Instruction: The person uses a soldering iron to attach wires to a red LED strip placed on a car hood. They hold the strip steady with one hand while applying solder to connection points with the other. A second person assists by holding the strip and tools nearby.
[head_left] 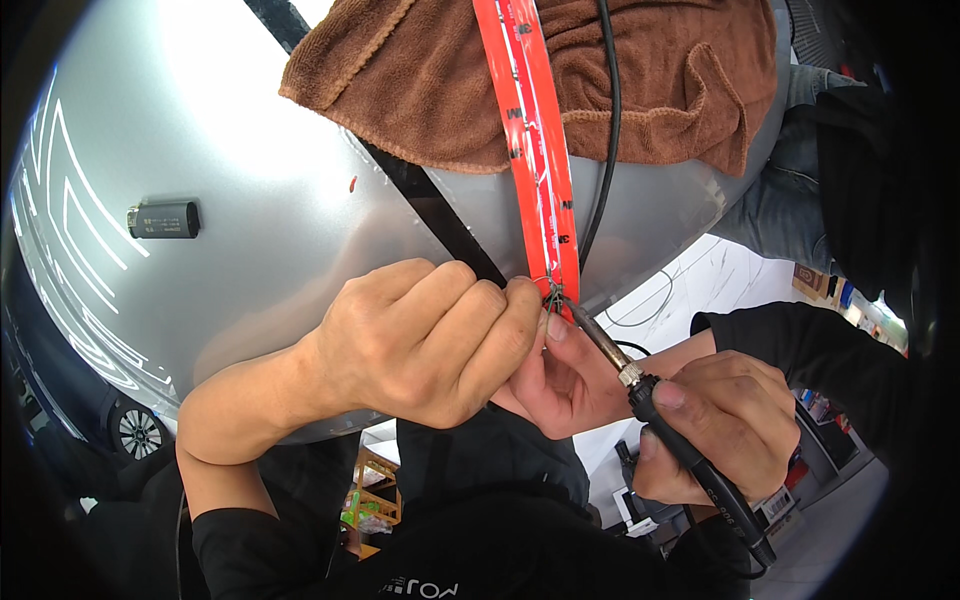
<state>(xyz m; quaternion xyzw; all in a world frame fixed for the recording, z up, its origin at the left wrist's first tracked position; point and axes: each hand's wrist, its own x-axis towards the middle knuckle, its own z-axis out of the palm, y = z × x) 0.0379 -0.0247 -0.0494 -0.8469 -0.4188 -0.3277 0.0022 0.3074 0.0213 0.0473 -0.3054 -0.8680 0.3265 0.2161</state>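
My left hand (430, 340) is closed, its thumb and forefinger pinching thin wires (553, 293) at the lower end of a red-backed adhesive strip (545, 190). My right hand (725, 425) grips a black-handled soldering iron (685, 450) like a pen. The iron's metal tip points up and left and reaches the wires; whether it touches them I cannot tell. Between my hands, another person's hand (570, 380), coming from the right out of a long black sleeve (810, 350), pinches at the same wires from below. The fingertips partly hide the wire ends.
Under the work is a silver car panel (270, 240) with a black stripe (425, 205). A brown towel (420, 90) lies across it, beneath the strip and a black cable (612, 110). A black lighter (165, 220) rests at left. Someone's jeans (770, 220) show at right.
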